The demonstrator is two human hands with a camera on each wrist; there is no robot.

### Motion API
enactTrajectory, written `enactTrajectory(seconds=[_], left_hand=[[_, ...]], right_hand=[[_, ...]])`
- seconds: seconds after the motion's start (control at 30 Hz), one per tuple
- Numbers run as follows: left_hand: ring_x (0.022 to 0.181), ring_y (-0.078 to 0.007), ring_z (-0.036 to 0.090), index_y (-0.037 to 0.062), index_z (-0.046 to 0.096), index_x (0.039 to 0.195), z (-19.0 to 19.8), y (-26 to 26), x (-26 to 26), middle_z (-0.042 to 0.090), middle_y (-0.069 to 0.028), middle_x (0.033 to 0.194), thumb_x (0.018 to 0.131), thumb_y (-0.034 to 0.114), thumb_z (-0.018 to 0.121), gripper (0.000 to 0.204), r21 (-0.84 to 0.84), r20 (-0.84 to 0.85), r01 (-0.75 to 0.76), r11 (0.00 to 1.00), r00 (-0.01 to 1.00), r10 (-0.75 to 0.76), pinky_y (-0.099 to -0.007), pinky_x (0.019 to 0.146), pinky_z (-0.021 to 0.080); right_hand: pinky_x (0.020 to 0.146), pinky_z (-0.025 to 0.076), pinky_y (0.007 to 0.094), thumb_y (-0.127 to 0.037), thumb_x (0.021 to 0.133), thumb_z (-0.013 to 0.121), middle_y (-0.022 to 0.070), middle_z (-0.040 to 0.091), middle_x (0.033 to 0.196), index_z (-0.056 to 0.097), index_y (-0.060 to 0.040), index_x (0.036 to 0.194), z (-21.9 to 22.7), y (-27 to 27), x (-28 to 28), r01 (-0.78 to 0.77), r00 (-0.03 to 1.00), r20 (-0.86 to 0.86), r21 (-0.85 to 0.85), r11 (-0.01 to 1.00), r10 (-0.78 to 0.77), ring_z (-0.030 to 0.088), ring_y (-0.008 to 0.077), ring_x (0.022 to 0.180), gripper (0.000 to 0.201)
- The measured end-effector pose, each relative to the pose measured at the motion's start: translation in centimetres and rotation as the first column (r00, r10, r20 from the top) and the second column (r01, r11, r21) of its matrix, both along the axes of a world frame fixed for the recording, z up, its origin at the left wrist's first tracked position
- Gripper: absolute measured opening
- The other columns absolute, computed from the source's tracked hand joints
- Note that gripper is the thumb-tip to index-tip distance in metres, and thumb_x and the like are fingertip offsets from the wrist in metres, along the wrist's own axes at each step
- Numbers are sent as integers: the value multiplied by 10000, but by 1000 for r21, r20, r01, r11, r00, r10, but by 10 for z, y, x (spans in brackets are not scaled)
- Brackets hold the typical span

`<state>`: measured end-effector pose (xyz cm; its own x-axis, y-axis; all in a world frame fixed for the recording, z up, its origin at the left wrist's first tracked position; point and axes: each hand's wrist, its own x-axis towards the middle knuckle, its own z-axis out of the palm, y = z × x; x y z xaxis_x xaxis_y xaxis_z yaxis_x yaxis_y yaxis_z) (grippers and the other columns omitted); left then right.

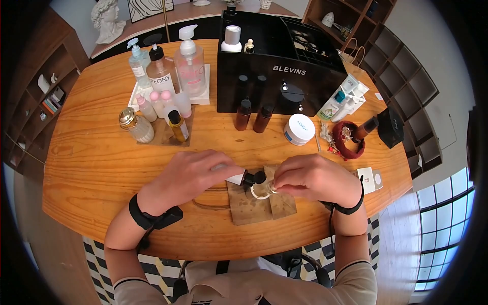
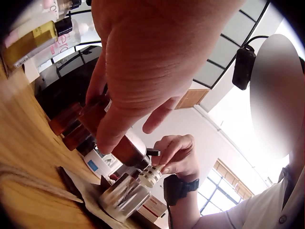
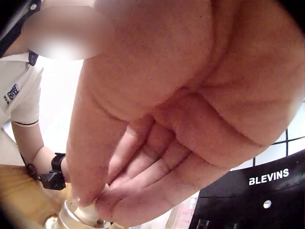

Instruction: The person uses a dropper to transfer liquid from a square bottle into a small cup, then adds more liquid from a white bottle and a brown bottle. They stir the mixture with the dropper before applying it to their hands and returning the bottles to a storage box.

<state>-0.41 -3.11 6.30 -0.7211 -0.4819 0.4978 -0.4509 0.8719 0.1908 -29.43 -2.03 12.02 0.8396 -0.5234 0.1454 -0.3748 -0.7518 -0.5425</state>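
My left hand (image 1: 188, 175) grips a brown bottle (image 2: 127, 149) with a white label, tipped sideways. Its black flip cap (image 1: 259, 177) hangs close over a clear glass jar (image 2: 125, 196) standing on a flattened brown paper bag (image 1: 245, 209). From the other side, my right hand (image 1: 317, 173) pinches a small cream-and-gold ridged lid (image 2: 150, 176) between thumb and fingertips, held at the jar's mouth. In the right wrist view the right hand's fingers hide much of the lid.
Behind the hands stand two brown bottles (image 1: 262, 119), a white cream tub (image 1: 299, 129) and a black organizer box (image 1: 254, 76). Pump bottles (image 1: 189, 66) and a ridged jar (image 1: 140, 127) stand left. A red ring-shaped holder (image 1: 351, 147) and white cards (image 1: 366, 181) lie right.
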Motion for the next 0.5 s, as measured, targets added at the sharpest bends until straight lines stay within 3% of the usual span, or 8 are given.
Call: enactTrajectory(seconds=[0.07, 0.27, 0.37, 0.5], left_hand=[[824, -195, 682, 120, 700, 975, -1, -1, 1, 685, -9, 997, 758, 69, 746, 228, -4, -9, 15, 1000, 1000, -15, -303, 611, 549], [822, -195, 682, 122, 699, 970, 0, 0, 0, 686, -5, 988, 759, 74, 746, 221, -2, -1, 9, 1000, 1000, -9, -303, 615, 549], [818, -190, 681, 125, 701, 977, 0, -1, 1, 686, -5, 987, 761, 79, 747, 225, -8, -5, 13, 1000, 1000, -13, -301, 614, 547], [811, -187, 678, 128, 705, 990, 0, 0, 0, 683, -5, 983, 763, 80, 746, 236, -4, -5, 5, 1000, 1000, -5, -298, 609, 542]], right_hand=[[732, 534, 402, -33, 820, 704, 88, 660, 905, 667, -17, 898, -1, 0, 1, 91, 996, 15, -49, 995, -90, 649, 315, 844, 88], [738, 536, 399, -46, 830, 701, 87, 660, 908, 673, -21, 908, -4, -2, 2, -43, 999, 2, 10, 999, 43, 648, 313, 844, 87], [746, 536, 397, -55, 834, 700, 90, 658, 910, 672, -23, 916, -1, 1, 1, 60, 998, -11, -24, 998, -61, 647, 311, 853, 92], [739, 540, 396, -54, 834, 701, 87, 661, 913, 676, -26, 907, -6, -1, 5, 45, 997, 59, -59, 997, -41, 652, 309, 844, 83]])
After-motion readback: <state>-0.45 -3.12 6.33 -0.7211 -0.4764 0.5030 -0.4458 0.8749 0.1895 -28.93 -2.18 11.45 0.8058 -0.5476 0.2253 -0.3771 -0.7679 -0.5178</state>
